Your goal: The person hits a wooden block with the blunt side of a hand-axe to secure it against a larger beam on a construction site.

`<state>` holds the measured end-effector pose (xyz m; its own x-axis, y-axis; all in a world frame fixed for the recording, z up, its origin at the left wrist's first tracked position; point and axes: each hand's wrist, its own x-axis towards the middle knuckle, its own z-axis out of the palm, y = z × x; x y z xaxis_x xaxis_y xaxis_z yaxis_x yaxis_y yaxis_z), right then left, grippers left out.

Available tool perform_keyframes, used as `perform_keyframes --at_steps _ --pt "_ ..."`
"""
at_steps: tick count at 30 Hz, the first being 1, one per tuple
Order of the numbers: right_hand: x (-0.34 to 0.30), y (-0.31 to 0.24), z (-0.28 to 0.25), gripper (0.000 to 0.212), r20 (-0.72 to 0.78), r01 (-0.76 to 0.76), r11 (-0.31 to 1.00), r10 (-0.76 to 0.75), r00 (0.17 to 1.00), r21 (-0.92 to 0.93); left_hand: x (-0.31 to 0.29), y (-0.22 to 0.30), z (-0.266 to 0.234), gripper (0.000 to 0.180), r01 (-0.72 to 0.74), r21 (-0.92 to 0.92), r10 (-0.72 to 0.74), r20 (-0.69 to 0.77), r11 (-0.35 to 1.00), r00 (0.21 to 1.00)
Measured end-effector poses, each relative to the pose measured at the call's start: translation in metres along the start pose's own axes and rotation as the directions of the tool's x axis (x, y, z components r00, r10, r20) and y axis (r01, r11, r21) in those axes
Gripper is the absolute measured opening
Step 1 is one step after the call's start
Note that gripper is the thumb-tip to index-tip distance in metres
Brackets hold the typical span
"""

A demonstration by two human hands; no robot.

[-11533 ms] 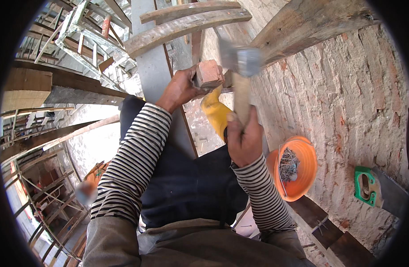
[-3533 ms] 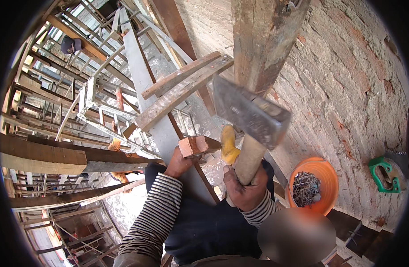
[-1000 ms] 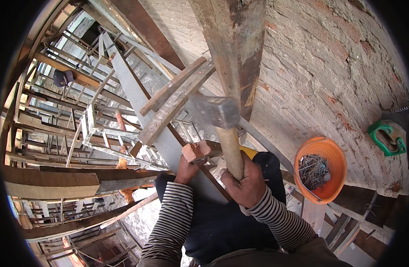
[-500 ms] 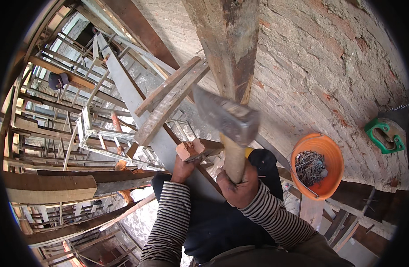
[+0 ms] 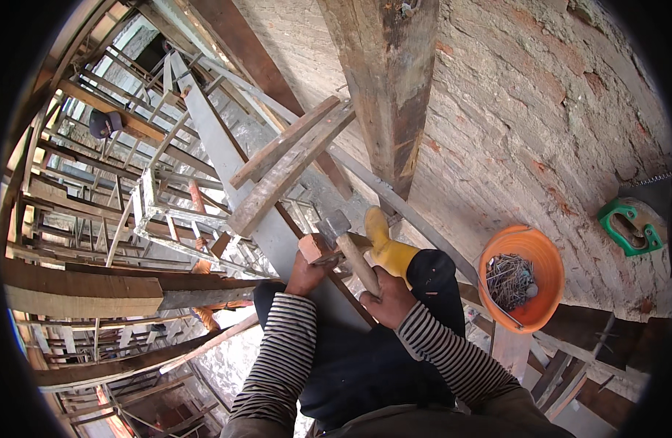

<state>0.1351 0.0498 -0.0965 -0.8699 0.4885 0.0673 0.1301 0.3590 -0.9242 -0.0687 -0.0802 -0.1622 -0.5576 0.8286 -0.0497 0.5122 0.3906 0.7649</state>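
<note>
My right hand [image 5: 391, 298] is wrapped round the wooden handle of a hammer [image 5: 359, 267]. The hammer's metal head is down at a short wood block [image 5: 318, 249] with a reddish cut end; whether the two touch I cannot tell. My left hand [image 5: 304, 274] grips that block from below, over a long grey board [image 5: 274, 237] that runs away to the far left. Any nail at the block is too small to make out.
Two loose wood strips [image 5: 292, 160] lie across the board ahead. An orange bucket [image 5: 522, 277] of nails stands at the right, near a green-handled saw [image 5: 628, 226] and a rough brick wall [image 5: 511, 131]. A timber post [image 5: 387, 95] rises ahead. Open scaffold framing [image 5: 95, 292] drops away at the left.
The hammer has swung down and left from its raised, blurred position to the block. My right hand has dipped slightly. A yellow boot now shows fully behind it.
</note>
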Motion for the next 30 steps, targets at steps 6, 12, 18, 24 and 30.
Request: perform_keyframes --at_steps 6,12,18,24,30 --pt "0.013 -0.061 -0.032 0.04 0.073 -0.107 0.956 0.09 0.993 0.274 -0.009 -0.005 0.004 0.033 0.124 -0.276 -0.14 -0.041 0.953 0.989" --pt "-0.006 0.007 -0.012 0.044 0.102 -0.191 0.967 0.176 0.979 0.167 0.001 0.007 0.002 0.042 0.147 -0.26 -0.149 0.015 0.954 0.989" --pt "-0.01 -0.014 -0.056 0.032 0.057 -0.37 0.809 0.388 0.92 0.456 -0.002 0.016 -0.008 0.039 0.17 -0.427 -0.256 -0.153 0.888 0.954" --pt "-0.056 -0.013 -0.113 0.032 -0.085 -0.39 0.835 0.454 0.887 0.389 -0.008 0.09 -0.056 0.056 -0.035 -0.435 -0.17 -0.424 0.9 0.89" --pt "-0.098 -0.012 -0.114 0.033 -0.025 -0.433 0.766 0.503 0.864 0.476 -0.028 0.154 -0.082 0.069 -0.376 -0.503 -0.067 -0.663 0.778 0.746"
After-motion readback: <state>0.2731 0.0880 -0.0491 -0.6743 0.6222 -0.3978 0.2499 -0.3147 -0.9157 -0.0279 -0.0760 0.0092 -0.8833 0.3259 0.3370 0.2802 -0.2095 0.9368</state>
